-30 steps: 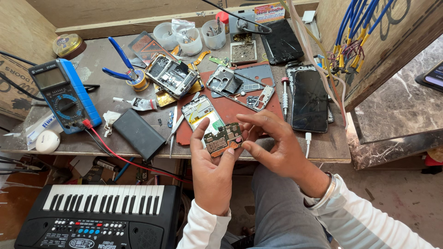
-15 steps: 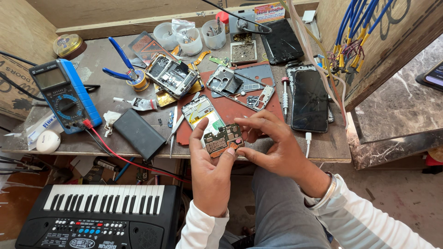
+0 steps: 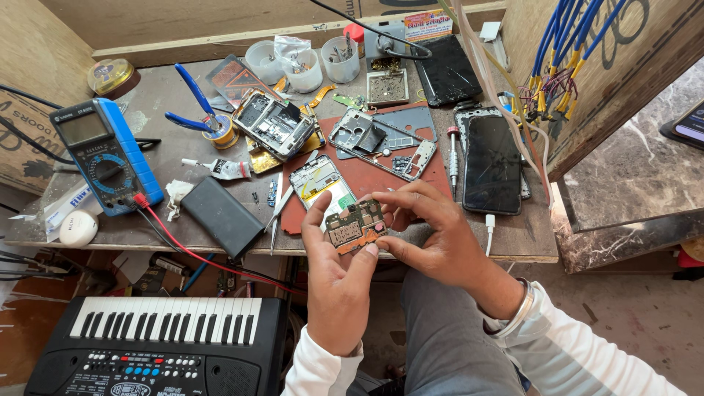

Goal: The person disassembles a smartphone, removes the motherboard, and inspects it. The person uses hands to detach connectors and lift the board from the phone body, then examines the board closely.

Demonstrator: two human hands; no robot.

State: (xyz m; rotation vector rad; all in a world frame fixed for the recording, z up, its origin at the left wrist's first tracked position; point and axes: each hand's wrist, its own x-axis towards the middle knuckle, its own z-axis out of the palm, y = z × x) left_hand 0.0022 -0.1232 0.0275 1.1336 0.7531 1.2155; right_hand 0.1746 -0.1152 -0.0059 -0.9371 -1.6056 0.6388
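Observation:
A small green and gold phone circuit board (image 3: pixel 356 225) is held above the near edge of the workbench. My left hand (image 3: pixel 337 286) grips it from below, thumb on its left side and fingertips under it. My right hand (image 3: pixel 433 235) pinches the board's right end, its fingers curled over the top. Just beyond the board lies an opened phone frame (image 3: pixel 320 180) on a red work mat (image 3: pixel 381 180). Tweezers (image 3: pixel 277 213) rest at the mat's left edge.
On the bench: a blue multimeter (image 3: pixel 110 150) with red and black leads, a black battery pack (image 3: pixel 222 216), blue pliers (image 3: pixel 192 103), disassembled phones (image 3: pixel 273 126), a cracked black phone (image 3: pixel 491 163), a screwdriver (image 3: pixel 452 158), plastic cups (image 3: pixel 304 67). A keyboard (image 3: pixel 158 345) sits below left. Blue wires (image 3: pixel 557 66) hang at right.
Both hands keep hold of the circuit board. The right fingers have shifted slightly over its right end; the board stays in the same place.

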